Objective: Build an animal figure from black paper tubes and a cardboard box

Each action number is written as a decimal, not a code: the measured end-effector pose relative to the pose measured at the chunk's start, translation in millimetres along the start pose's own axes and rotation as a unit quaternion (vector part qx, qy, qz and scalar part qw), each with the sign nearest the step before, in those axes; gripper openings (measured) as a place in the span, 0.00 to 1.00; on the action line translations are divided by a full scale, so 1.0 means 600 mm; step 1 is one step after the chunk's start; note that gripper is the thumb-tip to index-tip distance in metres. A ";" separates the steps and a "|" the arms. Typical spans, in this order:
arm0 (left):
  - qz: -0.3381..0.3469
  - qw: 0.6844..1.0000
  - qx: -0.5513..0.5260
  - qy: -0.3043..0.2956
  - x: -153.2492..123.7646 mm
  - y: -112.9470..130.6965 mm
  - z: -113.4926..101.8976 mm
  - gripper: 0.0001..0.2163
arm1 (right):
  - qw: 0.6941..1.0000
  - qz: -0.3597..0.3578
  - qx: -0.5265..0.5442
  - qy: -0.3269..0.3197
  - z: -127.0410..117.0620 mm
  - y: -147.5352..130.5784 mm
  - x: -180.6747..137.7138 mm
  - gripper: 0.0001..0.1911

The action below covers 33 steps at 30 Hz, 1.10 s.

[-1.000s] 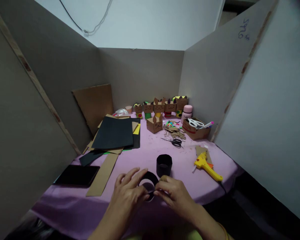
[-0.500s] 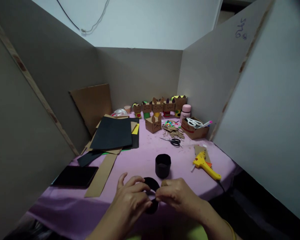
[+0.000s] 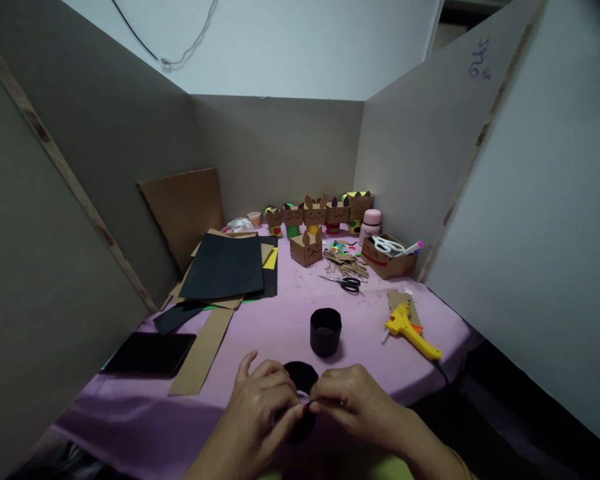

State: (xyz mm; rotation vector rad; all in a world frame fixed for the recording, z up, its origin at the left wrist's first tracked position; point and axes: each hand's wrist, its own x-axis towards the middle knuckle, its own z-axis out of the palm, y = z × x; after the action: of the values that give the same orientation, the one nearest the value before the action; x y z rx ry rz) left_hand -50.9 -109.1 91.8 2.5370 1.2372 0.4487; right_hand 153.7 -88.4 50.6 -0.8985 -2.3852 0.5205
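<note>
Near the front edge of the pink-covered table [image 3: 280, 320], my left hand [image 3: 263, 407] and my right hand [image 3: 353, 400] meet over a black paper ring [image 3: 300, 377]. Both hands pinch its near rim, fingertips almost touching each other. The lower part of the ring is hidden behind my fingers. Just beyond it a finished black paper cylinder [image 3: 325, 331] stands upright on the cloth, untouched.
A yellow glue gun [image 3: 410, 328] lies to the right, scissors [image 3: 350, 283] farther back. Black and brown sheets [image 3: 225, 267] are stacked at left, with a dark tablet [image 3: 150, 352] nearer. Cardboard cat boxes [image 3: 316, 213] line the back wall. Grey partition boards enclose the table.
Both hands drew slightly nearer to me with the ring and closed tighter on its rim; the ring's opening now shows less. The view shifted a little.
</note>
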 end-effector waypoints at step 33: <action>0.046 0.998 0.003 0.044 -0.005 -0.011 0.010 0.05 | 0.993 -0.016 0.113 -0.006 -0.014 -0.001 0.002 0.12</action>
State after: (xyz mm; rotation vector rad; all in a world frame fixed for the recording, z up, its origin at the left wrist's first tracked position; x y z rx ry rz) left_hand -55.0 -108.2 83.1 2.6136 1.1553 0.5831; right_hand 157.8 -86.8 58.1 -0.7576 -2.2904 0.7672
